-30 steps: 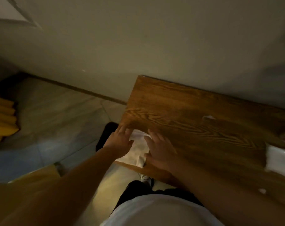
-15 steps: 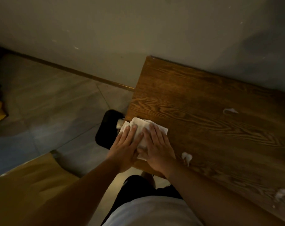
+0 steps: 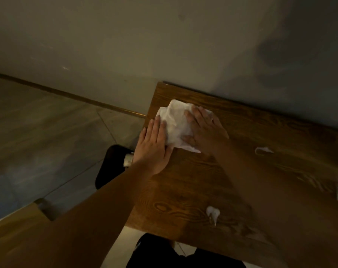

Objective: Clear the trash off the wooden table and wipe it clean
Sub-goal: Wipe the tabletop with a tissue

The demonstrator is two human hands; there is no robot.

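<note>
White crumpled paper wipe (image 3: 175,122): soft, light, bunches easily; L hand (image 3: 152,147) & R hand (image 3: 204,128) spread flat atop, pressing onto brown wooden table (image 3: 193,186).

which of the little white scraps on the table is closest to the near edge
The crumpled scrap by the dark wood knot. The flat scrap lies farther in, right of the right hand.
</note>
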